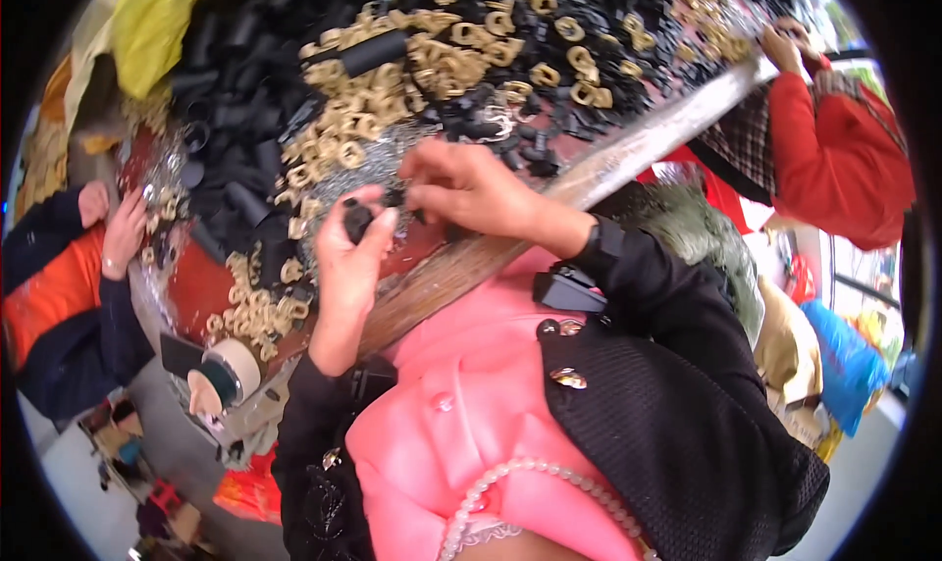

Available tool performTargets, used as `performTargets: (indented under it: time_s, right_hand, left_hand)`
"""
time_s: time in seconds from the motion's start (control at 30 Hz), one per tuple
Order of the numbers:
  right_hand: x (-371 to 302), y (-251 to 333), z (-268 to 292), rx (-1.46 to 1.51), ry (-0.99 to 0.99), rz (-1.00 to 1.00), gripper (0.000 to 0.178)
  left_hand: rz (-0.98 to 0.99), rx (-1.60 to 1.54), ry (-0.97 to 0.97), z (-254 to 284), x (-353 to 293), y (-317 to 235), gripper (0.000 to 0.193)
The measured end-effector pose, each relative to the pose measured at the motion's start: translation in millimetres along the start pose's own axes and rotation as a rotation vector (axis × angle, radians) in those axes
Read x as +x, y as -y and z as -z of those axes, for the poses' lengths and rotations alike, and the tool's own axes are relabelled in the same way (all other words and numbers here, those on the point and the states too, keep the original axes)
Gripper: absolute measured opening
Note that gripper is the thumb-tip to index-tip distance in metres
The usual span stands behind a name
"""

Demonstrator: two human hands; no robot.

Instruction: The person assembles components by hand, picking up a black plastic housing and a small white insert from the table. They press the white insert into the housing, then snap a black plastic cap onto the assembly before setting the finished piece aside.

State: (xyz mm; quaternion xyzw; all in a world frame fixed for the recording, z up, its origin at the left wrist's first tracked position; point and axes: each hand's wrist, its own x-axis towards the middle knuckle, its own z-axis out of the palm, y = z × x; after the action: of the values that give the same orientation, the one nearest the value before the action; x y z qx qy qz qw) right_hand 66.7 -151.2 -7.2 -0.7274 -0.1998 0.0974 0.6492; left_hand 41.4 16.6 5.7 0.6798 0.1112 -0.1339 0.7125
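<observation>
My left hand is closed around a small rounded black plastic part, thumb and fingers pressing on it above the table's near edge. Close beside it, my right hand has its fingers bent together at another small dark piece; the fingertips partly hide what they pinch. Just beyond both hands lie a heap of small silver metal pieces and a pile of beige ring-shaped plastic parts. A black cylinder rests on the beige parts.
Many black tubes and parts cover the table's far side. A wooden rail edges the table. A roll of tape is at the near left corner. Co-workers' hands work at left and far right. A yellow bag is upper left.
</observation>
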Motion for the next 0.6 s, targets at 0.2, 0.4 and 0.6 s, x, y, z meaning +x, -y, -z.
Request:
performTargets:
  time_s: [0.2,0.4,0.6]
  right_hand:
    - [5,11,-5,0.383,0.185,-0.292,0.016]
    - [4,17,-11,0.504,0.147,-0.341,0.015]
    - [0,27,-4,-0.181,0.129,-0.094,0.010]
  left_hand:
    - [-0.252,0.154,0.100,6,1,4,0.011]
    - [-0.186,0.048,0.107,5,-1,3,0.008]
    - [0.008,-0.320,0.160,-1,1,0,0.008]
